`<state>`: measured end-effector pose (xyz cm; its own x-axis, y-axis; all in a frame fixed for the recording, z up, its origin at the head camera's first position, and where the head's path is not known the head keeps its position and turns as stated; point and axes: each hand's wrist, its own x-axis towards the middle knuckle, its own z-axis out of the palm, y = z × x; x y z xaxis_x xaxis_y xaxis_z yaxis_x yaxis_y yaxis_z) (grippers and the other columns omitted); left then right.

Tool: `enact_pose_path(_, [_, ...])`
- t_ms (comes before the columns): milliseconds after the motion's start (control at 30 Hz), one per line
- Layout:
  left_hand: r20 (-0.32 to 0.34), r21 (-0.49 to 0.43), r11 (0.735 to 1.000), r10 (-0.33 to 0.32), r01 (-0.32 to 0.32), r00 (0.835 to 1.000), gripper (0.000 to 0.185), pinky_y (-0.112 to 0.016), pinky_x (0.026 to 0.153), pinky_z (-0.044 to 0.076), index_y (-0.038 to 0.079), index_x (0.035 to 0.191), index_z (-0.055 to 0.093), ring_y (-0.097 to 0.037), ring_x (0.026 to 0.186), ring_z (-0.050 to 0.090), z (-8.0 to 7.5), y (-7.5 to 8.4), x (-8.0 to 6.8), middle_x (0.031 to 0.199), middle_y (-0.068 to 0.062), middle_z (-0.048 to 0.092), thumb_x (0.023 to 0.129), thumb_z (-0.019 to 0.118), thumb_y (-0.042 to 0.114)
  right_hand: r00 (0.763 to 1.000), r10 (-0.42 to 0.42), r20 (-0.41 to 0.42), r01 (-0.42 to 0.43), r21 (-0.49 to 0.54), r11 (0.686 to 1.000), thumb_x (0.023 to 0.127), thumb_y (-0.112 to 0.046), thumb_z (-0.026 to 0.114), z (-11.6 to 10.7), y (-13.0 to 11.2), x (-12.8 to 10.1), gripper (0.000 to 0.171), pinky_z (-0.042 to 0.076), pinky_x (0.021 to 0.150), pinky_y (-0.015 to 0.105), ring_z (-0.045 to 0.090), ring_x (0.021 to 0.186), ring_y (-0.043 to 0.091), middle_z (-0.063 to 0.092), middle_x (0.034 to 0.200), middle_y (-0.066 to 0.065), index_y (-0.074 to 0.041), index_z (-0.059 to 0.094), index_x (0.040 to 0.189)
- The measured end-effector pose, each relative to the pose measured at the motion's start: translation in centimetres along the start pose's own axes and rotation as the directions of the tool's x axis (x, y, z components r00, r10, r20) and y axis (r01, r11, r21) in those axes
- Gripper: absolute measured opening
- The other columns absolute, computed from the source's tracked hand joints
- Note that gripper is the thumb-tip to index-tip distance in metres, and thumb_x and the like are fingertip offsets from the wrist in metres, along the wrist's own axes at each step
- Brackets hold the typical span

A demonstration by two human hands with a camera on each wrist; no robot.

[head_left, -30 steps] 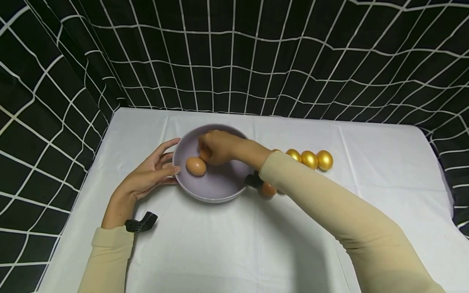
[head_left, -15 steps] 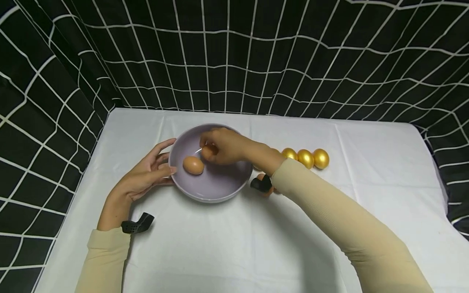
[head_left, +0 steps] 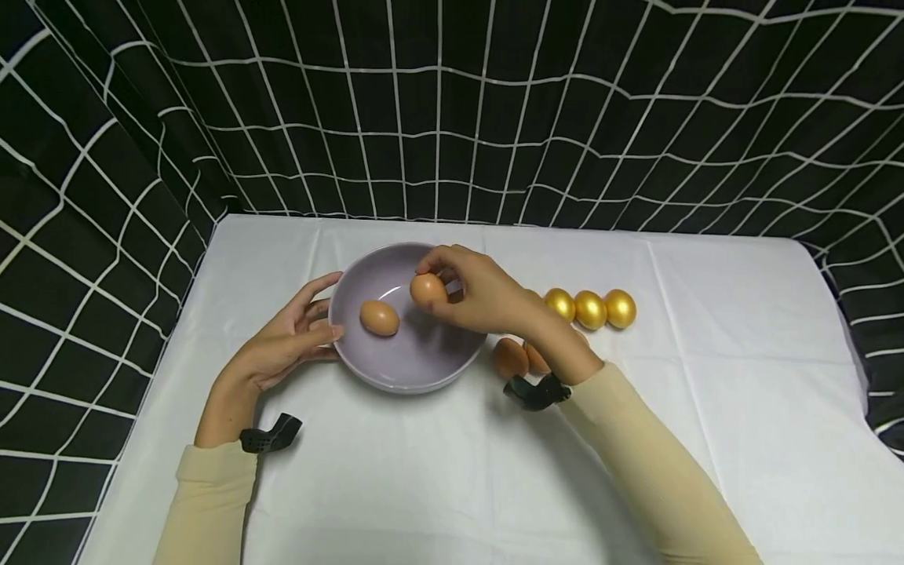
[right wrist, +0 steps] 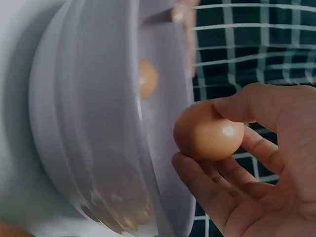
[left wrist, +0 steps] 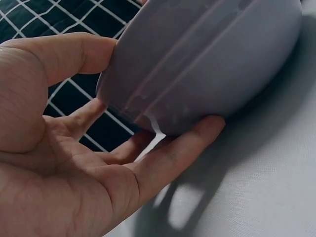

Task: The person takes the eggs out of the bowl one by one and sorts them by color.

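Observation:
A lavender bowl (head_left: 395, 373) stands on the white cloth, left of the table's middle. My left hand (head_left: 286, 341) grips its left side; in the left wrist view the thumb lies at the rim and the fingers support the outer wall from below. With thumb and fingers, my right hand (head_left: 480, 294) pinches a brown egg (head_left: 428, 291) over the bowl's right part. The right wrist view shows this egg (right wrist: 207, 132) raised above the rim. Another brown egg (head_left: 379, 318) lies inside the bowl, toward its left.
Right of the bowl, brown eggs (head_left: 511, 358) lie on the table, partly behind my right wrist. Several golden eggs (head_left: 590, 309) sit in a row behind them. A black cloth with a white grid (head_left: 438, 110) rises behind the table (head_left: 395, 486) and at its sides.
My right hand has lifted the brown egg from the bowl's inside and drawn it to the right. The left hand keeps its grip on the bowl.

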<state>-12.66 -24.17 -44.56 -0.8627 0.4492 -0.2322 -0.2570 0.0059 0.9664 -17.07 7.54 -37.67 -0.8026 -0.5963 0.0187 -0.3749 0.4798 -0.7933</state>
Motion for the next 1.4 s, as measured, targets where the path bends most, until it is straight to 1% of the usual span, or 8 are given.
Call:
enact_pose_path(100, [-0.003,0.001,1.000,-0.004,0.004,1.000,0.085,-0.041,0.095,0.063,0.027,0.169,0.020,-0.025,0.124,0.065,0.1,-0.1,0.2,0.165,-0.023,0.031,0.100,0.063,0.000,0.996,0.033,-0.079,-0.025,0.108,0.994,0.091,-0.005,0.075,-0.3,0.4,-1.5,0.042,0.062,0.098,0.039,0.066,0.120,0.025,0.065,0.131,0.008,-0.010,0.063,0.131])
enact_pose_path(267, [-0.007,0.006,1.000,-0.005,0.005,1.000,0.085,-0.041,0.096,0.062,0.026,0.169,0.019,-0.026,0.126,0.063,0.2,0.0,0.1,0.166,-0.024,0.031,0.101,0.063,0.001,0.977,0.110,-0.181,-0.056,0.283,0.957,0.092,-0.001,0.069,-0.8,0.9,-3.9,0.044,0.062,0.097,0.034,0.067,0.121,0.025,0.062,0.138,0.006,-0.013,0.061,0.133])
enact_pose_path(400, [-0.005,0.012,1.000,0.003,-0.003,1.000,0.085,-0.041,0.097,0.062,0.026,0.169,0.018,-0.023,0.126,0.063,0.3,0.1,-0.1,0.167,-0.025,0.029,0.101,0.063,0.001,0.956,0.179,-0.233,-0.091,0.345,0.934,0.092,-0.003,0.069,-1.6,1.4,-5.8,0.045,0.063,0.090,0.028,0.071,0.114,0.025,0.061,0.139,0.007,-0.013,0.059,0.135])
enact_pose_path(600, [-0.003,-0.003,1.000,0.008,-0.008,1.000,0.086,-0.040,0.096,0.062,0.026,0.169,0.017,-0.016,0.126,0.063,0.2,-0.2,-0.4,0.167,-0.024,0.029,0.101,0.062,0.000,0.925,0.226,-0.306,-0.126,0.313,0.941,0.096,-0.006,0.070,-2.1,3.4,-8.6,0.043,0.059,0.094,0.020,0.065,0.122,0.021,0.064,0.138,0.008,-0.010,0.058,0.137])
enact_pose_path(667, [0.001,-0.008,1.000,0.011,-0.011,1.000,0.086,-0.040,0.096,0.062,0.025,0.170,0.017,-0.015,0.127,0.063,0.2,-0.2,-0.3,0.167,-0.024,0.029,0.101,0.062,0.000,0.915,0.250,-0.316,-0.153,0.303,0.941,0.097,-0.009,0.071,-2.3,4.0,-9.4,0.042,0.059,0.094,0.019,0.068,0.119,0.020,0.065,0.137,0.008,-0.011,0.058,0.137])
enact_pose_path(900, [-0.003,-0.021,1.000,0.005,-0.005,1.000,0.087,-0.040,0.095,0.063,0.026,0.169,0.017,-0.018,0.129,0.062,0.0,-0.3,-0.1,0.166,-0.024,0.031,0.100,0.062,-0.003,0.905,0.268,-0.331,-0.160,0.321,0.934,0.099,-0.011,0.072,-2.6,5.1,-11.4,0.043,0.057,0.096,0.017,0.065,0.122,0.015,0.063,0.137,0.012,-0.005,0.057,0.138])
enact_pose_path(1233, [0.004,-0.018,1.000,0.010,-0.010,1.000,0.085,-0.040,0.097,0.062,0.027,0.169,0.020,-0.018,0.131,0.061,0.0,-0.5,-0.2,0.165,-0.022,0.031,0.101,0.063,0.000,0.859,0.307,-0.410,-0.217,0.251,0.943,0.099,-0.009,0.072,-3.5,5.8,-14.2,0.041,0.056,0.088,0.012,0.064,0.118,0.004,0.055,0.141,0.003,-0.009,0.061,0.138])
enact_pose_path(1400, [0.007,-0.028,1.000,0.015,-0.015,1.000,0.085,-0.040,0.096,0.062,0.026,0.169,0.020,-0.019,0.130,0.062,0.0,-0.4,-0.2,0.162,-0.021,0.034,0.100,0.063,-0.002,0.854,0.298,-0.426,-0.229,0.205,0.951,0.098,-0.011,0.074,-3.9,6.5,-15.3,0.043,0.056,0.088,0.011,0.063,0.117,0.001,0.058,0.138,0.000,-0.010,0.061,0.139])
